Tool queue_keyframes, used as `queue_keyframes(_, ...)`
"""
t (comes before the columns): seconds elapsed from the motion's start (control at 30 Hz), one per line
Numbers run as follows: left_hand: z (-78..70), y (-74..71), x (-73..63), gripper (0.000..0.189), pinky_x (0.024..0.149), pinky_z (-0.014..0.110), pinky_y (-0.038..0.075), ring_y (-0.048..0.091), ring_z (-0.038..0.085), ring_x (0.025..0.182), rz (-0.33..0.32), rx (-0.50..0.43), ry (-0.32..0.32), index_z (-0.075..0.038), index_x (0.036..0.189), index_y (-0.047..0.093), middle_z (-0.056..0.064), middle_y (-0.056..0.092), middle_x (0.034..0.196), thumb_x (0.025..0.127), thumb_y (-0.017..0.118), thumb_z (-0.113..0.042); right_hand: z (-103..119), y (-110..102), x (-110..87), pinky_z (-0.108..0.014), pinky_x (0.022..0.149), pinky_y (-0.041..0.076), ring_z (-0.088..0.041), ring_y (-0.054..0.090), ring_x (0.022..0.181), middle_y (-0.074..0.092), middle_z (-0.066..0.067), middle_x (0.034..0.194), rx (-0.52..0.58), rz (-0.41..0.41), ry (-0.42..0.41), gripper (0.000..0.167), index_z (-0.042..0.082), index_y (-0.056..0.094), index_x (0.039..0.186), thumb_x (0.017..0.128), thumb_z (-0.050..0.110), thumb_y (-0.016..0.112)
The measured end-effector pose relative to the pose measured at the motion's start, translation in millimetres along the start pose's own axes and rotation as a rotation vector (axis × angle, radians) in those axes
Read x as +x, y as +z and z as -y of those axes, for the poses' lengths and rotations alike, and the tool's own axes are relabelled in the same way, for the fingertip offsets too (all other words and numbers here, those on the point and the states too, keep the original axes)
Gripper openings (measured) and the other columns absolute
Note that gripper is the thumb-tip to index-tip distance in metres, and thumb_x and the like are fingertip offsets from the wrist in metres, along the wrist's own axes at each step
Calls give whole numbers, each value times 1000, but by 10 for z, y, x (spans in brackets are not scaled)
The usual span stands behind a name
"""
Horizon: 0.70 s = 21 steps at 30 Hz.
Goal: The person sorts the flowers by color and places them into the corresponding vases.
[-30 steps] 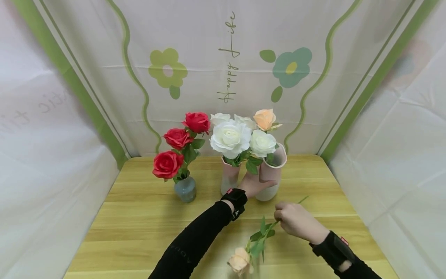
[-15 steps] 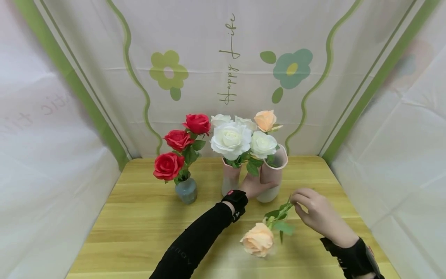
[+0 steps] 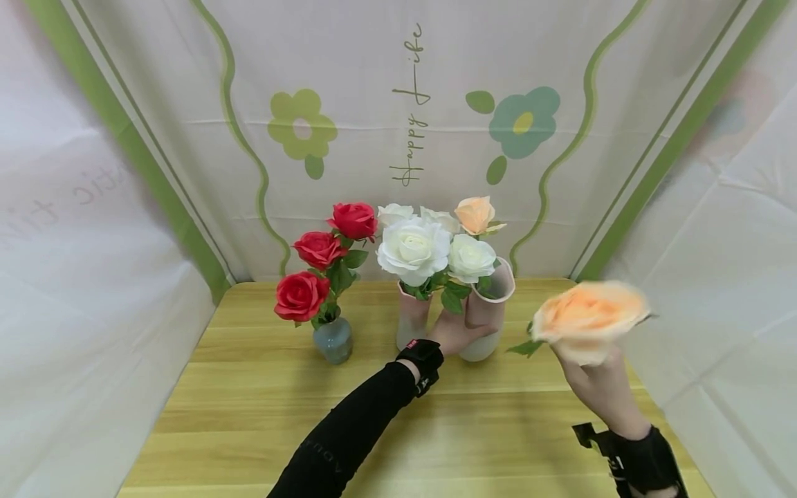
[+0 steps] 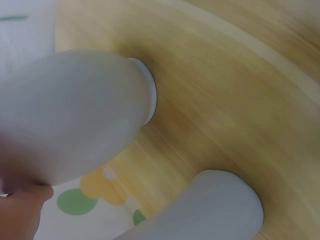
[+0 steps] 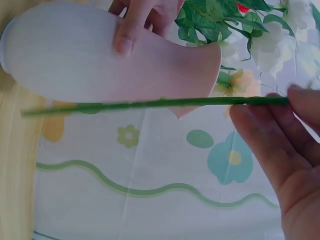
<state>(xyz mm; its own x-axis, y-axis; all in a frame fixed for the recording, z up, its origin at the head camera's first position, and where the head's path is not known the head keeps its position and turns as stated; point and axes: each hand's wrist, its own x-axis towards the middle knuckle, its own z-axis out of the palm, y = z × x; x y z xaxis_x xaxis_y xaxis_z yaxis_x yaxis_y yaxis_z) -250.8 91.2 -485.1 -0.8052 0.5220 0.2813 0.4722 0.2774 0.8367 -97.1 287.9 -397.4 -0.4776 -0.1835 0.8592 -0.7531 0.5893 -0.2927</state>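
My left hand (image 3: 457, 333) grips the wide pink-and-white vase (image 3: 492, 311), which stands upright on the table. In the right wrist view its thumb (image 5: 127, 42) lies across the vase's side. My right hand (image 3: 600, 387) pinches the stem of a peach rose (image 3: 588, 318), held up right of that vase with its bloom blurred. The bare green stem (image 5: 125, 105) shows in the right wrist view, passing in front of the vase. White roses (image 3: 414, 249) fill a slimmer pink-and-white vase (image 3: 411, 321) close by. Another peach rose (image 3: 475, 214) rises behind them; which vase holds it I cannot tell.
Red roses (image 3: 301, 296) stand in a small blue-grey vase (image 3: 333, 340) at the left. The wooden table (image 3: 249, 422) ends at a printed cloth backdrop (image 3: 355, 104), with cloth walls on both sides.
My right hand has moved right and raised the peach rose from low over the table, turning its bloom from pointing down toward me to up. My left hand has stayed on the vase.
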Motion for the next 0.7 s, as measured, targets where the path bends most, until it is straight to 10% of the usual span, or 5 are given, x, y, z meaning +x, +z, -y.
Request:
queue_keyframes(0.2, -17, -4, -12, 104, 113, 34, 28, 30, 13, 139, -23, 6, 31, -20, 157, 15, 0, 31, 154, 81, 84, -34, 205, -41, 80, -21, 81, 53, -11, 64, 89, 60, -19, 98, 31, 18, 148, 19, -17, 59, 108, 90, -23, 54)
queue_keyframes(0.7, -36, 5, -23, 101, 112, 33, 30, 33, 12, 137, -25, 5, 6, -21, 155, 18, -1, 33, 151, 81, 84, -36, -47, -53, 60, -41, 86, 54, -35, 61, 101, 51, -38, 105, 606, -167, 273, 27, -27, 40, 120, 93, -29, 34)
